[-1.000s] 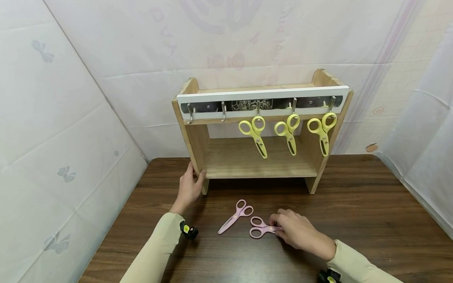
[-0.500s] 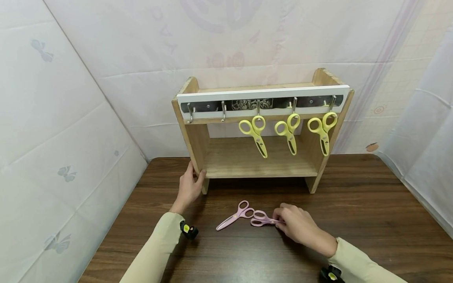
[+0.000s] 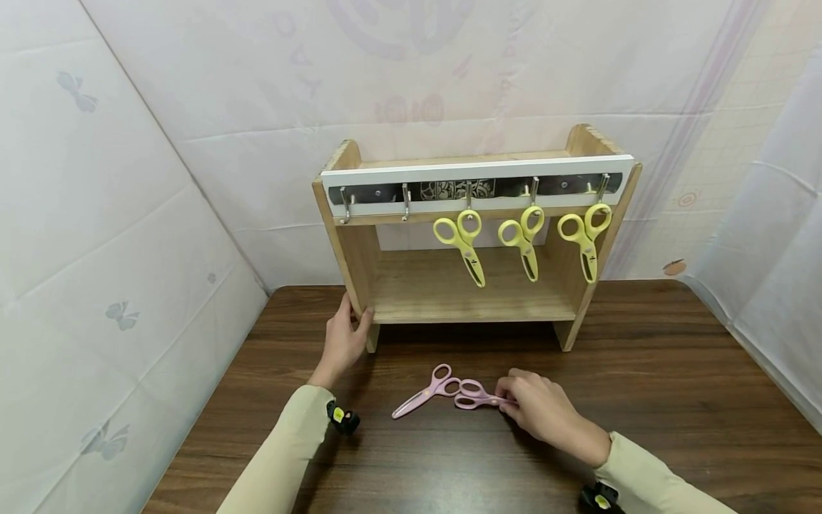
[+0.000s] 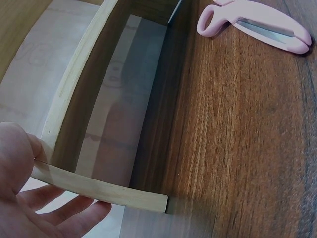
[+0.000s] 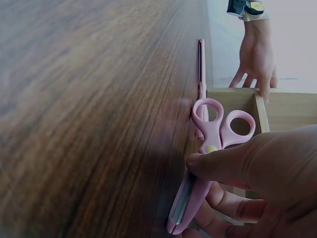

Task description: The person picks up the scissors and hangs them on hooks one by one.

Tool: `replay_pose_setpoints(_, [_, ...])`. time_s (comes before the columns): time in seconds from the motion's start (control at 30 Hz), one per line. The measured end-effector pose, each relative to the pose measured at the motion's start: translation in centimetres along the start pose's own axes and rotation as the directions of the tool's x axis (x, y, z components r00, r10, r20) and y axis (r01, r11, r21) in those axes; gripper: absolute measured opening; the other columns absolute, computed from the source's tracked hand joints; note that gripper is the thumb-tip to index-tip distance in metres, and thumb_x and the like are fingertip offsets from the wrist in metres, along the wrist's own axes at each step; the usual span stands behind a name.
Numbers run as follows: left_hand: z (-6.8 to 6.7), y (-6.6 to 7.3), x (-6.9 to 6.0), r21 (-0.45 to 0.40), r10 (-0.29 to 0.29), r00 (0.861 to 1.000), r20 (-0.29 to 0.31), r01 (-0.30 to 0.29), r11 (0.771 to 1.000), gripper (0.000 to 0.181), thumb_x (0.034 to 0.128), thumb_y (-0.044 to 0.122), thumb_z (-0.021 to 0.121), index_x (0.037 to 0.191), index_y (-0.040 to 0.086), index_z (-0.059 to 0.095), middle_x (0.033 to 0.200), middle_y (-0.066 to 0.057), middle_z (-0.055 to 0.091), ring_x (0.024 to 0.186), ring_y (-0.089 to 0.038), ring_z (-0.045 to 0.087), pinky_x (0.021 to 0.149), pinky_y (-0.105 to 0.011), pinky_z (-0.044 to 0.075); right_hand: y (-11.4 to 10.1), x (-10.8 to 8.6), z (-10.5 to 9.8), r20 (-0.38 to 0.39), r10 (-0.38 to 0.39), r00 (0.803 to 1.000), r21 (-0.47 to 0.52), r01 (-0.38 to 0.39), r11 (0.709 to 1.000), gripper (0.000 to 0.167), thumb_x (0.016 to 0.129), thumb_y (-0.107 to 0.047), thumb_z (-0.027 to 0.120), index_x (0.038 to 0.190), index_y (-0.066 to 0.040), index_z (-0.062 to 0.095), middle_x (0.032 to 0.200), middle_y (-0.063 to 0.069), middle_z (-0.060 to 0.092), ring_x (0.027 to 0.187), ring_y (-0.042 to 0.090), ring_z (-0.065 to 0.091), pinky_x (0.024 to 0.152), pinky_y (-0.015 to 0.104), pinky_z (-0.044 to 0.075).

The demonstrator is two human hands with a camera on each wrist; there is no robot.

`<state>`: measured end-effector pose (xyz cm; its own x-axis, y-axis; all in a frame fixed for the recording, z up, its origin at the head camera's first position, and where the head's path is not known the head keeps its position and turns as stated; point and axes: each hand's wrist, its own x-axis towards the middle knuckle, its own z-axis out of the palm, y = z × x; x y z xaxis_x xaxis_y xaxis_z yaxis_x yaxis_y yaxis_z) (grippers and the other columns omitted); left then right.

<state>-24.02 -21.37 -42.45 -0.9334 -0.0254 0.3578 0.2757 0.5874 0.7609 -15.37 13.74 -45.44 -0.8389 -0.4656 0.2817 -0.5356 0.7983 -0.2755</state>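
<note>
Head: pink scissors in right hand now tilted up.

Tips of held scissors hidden by right grip in head view. Loop of lying scissors cut off at left wrist view's top. Mark on rightmost yellow scissors unreadably small.

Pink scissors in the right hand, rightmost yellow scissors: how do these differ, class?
The pink scissors are held by the right hand; the yellow scissors hang from a hook. The yellow pair's blades point down; the hand partly covers the pink pair's. Both have two finger loops.
</note>
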Motion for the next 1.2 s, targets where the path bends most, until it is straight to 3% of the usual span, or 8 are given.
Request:
replay_pose_setpoints(0.27, [-0.1,-0.1,0.0,0.009,0.003,1.000,0.004,-0.003,1.000,0.052,0.1075,0.021,0.056,0.154,0.005,0.039,0.135,-0.026,0.061,0.118,-0.041,0.064,0.085,-0.055,0.060,0.1,0.1,-0.7,-0.007,-0.041,0.999,-0.009,0.041,0.999,0.025,0.080,-0.013,0.087,0.075,-0.026,0.066,0.073,-0.015,0.049,0.062,0.002,0.047,0.047,0.023,0.038])
replay_pose_setpoints(0.47, [-0.1,-0.1,0.0,0.014,0.005,1.000,0.002,-0.005,1.000,0.050,0.1072,0.020,0.057,0.152,0.004,0.040,0.134,-0.027,0.061,0.118,-0.040,0.064,0.084,-0.054,0.060,-0.3,0.9,-2.4,-0.047,-0.095,0.994,-0.031,0.093,0.995,0.023,0.081,-0.014,0.088,0.077,-0.025,0.068,0.075,-0.014,0.052,0.064,0.002,0.050,0.049,0.022,0.041])
replay_pose_setpoints(0.67, [-0.1,-0.2,0.1,0.011,0.012,1.000,0.000,-0.012,1.000,0.048,0.1070,0.017,0.057,0.150,0.003,0.042,0.133,-0.027,0.061,0.118,-0.041,0.064,0.086,-0.054,0.060,-1.1,2.6,-5.0,-0.105,-0.152,0.983,-0.033,0.149,0.988,0.021,0.082,-0.015,0.088,0.081,-0.025,0.069,0.075,-0.016,0.053,0.064,0.000,0.047,0.051,0.021,0.040])
replay_pose_setpoints(0.87, [0.0,-0.2,0.0,0.010,0.029,1.000,-0.001,-0.029,1.000,0.049,0.1071,0.016,0.056,0.152,0.002,0.041,0.132,-0.029,0.061,0.117,-0.043,0.065,0.086,-0.054,0.060,-2.6,4.9,-7.5,-0.151,-0.147,0.978,-0.024,0.145,0.989,0.017,0.086,-0.018,0.085,0.084,-0.025,0.070,0.072,-0.017,0.052,0.060,0.002,0.045,0.048,0.024,0.038])
replay_pose_setpoints(1.2, [0.0,-0.1,-0.1,0.006,0.002,1.000,0.013,-0.002,1.000,0.051,0.1076,0.019,0.056,0.154,0.005,0.039,0.133,-0.027,0.060,0.119,-0.042,0.064,0.088,-0.054,0.059,-4.4,7.7,-10.1,-0.289,-0.200,0.936,0.045,0.222,0.974,0.009,0.089,-0.016,0.082,0.091,-0.018,0.074,0.078,-0.010,0.062,0.065,0.006,0.055,0.055,0.028,0.047])
